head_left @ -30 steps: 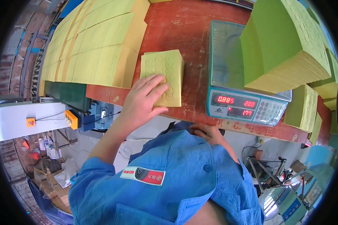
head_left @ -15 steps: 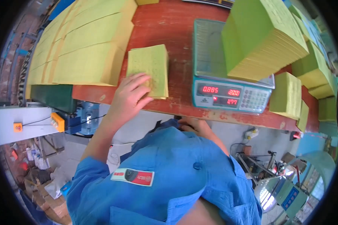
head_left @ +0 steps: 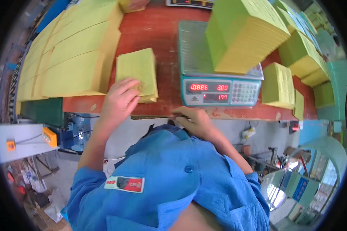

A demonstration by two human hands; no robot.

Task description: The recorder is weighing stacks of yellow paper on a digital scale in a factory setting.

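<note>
The person's left hand [head_left: 119, 101] lies flat, fingers spread, on the near end of a small stack of yellow paper [head_left: 138, 73] that sits on the red desk [head_left: 158, 34] close to its front edge, just left of the digital scale [head_left: 219, 90]. Over the last second that hand has slid back from the middle of the stack toward the near corner, and the stack has stayed put, so it reads as being squared up or steadied rather than lifted. The right hand [head_left: 194, 121] is loosely curled against the desk's front edge below the scale, holding nothing I can make out. A thick yellow-green bundle [head_left: 245, 34] rests on the scale's pan, long rows of yellow sheets [head_left: 65, 57] fill the left side of the desk, and more bundles [head_left: 277, 84] stand by the right edge.
</note>
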